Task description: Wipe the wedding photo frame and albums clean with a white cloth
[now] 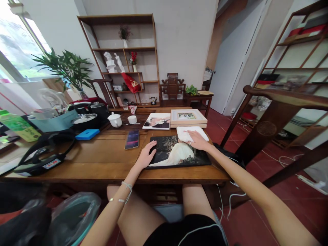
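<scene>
A dark photo print [179,155] with a figure in white lies flat near the front edge of the wooden table [102,157]. My left hand [146,155] rests open on its left edge, fingers spread flat. My right hand [197,140] presses flat on a white cloth [191,134] that lies across the print's top right corner. A phone [132,139] lies just left of the print.
Behind the print lie a second photo print [156,121] and stacked framed pictures [188,118]. Teaware, a white teapot [114,120], a blue pad [87,134] and a black device [42,155] fill the left side. A wooden chair [276,116] stands to the right.
</scene>
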`<state>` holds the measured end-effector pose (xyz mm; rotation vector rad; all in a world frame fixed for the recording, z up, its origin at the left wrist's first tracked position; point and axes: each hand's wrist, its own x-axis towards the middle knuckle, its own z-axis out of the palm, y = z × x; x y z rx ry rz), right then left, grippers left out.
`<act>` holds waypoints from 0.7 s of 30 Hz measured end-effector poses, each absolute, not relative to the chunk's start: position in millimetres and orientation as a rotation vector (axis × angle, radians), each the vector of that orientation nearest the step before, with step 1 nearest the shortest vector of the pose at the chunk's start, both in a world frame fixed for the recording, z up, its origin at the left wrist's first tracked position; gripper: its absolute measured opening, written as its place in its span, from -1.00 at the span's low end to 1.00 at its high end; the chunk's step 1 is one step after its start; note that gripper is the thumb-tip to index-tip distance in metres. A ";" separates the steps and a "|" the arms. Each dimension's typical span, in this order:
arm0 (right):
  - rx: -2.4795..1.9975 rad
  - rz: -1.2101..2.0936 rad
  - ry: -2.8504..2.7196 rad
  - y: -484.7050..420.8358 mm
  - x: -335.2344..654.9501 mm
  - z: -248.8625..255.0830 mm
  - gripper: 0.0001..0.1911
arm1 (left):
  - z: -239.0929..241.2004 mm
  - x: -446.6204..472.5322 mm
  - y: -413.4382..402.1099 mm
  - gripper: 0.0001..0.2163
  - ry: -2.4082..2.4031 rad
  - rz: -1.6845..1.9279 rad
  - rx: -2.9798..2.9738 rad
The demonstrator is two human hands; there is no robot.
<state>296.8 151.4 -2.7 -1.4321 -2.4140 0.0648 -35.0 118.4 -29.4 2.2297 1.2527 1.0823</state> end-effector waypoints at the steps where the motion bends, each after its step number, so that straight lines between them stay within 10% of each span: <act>1: -1.454 0.053 -2.401 147.5 300.1 -5.2 -0.38 | -29.4 -35.0 118.7 -0.64 1.251 1.088 2.232; 13: -1.032 0.230 -2.635 19.9 294.9 22.5 -0.22 | -32.1 -35.2 121.4 -0.65 1.248 1.094 2.249; 21: -1.196 0.191 -2.521 104.1 288.0 12.1 -0.27 | -31.4 -35.0 117.4 -0.65 1.264 1.080 2.234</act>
